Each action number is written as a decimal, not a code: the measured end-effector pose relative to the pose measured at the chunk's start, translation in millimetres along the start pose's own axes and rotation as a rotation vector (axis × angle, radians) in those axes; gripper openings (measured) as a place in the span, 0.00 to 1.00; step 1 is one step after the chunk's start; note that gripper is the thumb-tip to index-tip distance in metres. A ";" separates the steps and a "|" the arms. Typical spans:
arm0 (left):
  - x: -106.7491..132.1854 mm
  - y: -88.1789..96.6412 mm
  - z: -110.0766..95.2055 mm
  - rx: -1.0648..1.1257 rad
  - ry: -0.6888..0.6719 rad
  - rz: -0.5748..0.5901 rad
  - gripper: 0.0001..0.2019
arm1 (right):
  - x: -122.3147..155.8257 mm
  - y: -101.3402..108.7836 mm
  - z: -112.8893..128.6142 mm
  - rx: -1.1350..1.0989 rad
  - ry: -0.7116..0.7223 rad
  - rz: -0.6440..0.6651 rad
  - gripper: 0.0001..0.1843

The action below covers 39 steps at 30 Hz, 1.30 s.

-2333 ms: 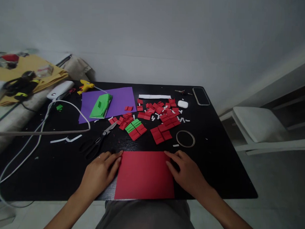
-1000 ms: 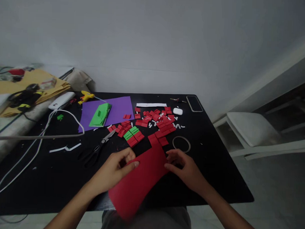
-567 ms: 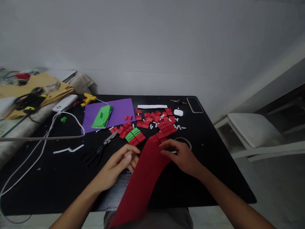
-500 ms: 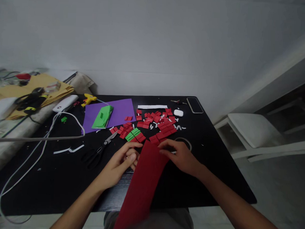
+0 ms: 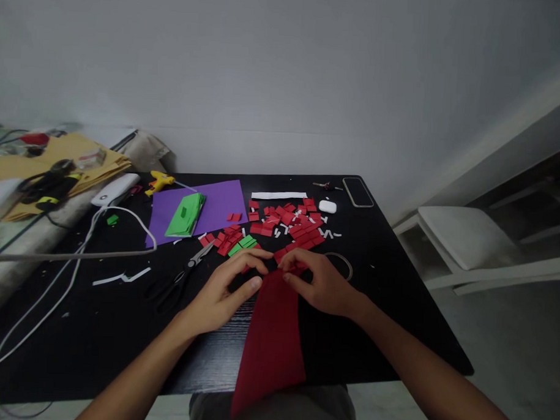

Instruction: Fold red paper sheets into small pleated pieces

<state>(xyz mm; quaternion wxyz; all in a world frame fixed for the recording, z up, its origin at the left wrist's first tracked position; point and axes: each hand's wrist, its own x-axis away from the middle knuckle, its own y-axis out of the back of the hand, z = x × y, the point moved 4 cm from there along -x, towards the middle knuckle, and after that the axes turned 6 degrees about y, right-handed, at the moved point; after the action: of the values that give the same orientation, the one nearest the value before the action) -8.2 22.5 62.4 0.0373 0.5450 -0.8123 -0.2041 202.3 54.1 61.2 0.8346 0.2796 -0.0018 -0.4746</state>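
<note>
A long red sheet [image 5: 273, 332], paper or thin foam, runs from between my hands down over the table's front edge towards my lap. My right hand [image 5: 321, 282] pinches its far end, thumb against fingertips. At the sheet's upper left edge, my left hand [image 5: 231, 288] has its thumb and fingers apart, with nothing gripped. Just beyond both hands lie small red pieces [image 5: 306, 235] and a few green pieces [image 5: 242, 245], partly covered by my left fingers. Black-handled scissors [image 5: 186, 273] rest left of my left hand, blades partly apart.
A green stack [image 5: 186, 216] sits on a purple sheet [image 5: 223, 196], with a yellow glue gun [image 5: 160, 181] behind. White cables [image 5: 78, 270] loop at left. A white strip [image 5: 279, 196], white case [image 5: 327, 207], keys [image 5: 327, 186] and phone [image 5: 358, 192] lie farther back. A white chair [image 5: 463, 238] stands right.
My left hand has opened its fingers and risen to the sheet's far end. My right hand has shifted slightly left with that end, and the sheet's lower part has swung right.
</note>
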 end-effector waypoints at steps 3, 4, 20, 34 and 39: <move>-1.5 -2.2 -0.8 0.068 -0.001 0.034 0.16 | 0.1 5.7 2.0 -0.076 -0.032 -0.031 0.04; -2.1 -3.3 -2.2 0.079 -0.008 0.040 0.19 | 0.1 6.6 2.3 -0.106 -0.053 -0.026 0.03; -65.8 40.2 -62.0 -0.201 0.144 0.023 0.15 | -47.3 70.1 42.2 0.112 -0.061 0.126 0.09; -64.9 37.0 -49.0 -0.319 0.169 0.164 0.11 | -51.7 43.5 32.0 -0.005 -0.020 0.093 0.06; -65.5 33.6 -50.7 -0.350 0.144 0.165 0.10 | -51.1 41.0 32.8 0.004 -0.011 0.114 0.06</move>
<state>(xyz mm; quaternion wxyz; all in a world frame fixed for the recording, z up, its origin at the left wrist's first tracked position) 3.3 77.5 131.9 0.2058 0.4748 -0.8018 -0.2988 197.9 95.5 121.5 0.8598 0.2782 -0.0231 -0.4277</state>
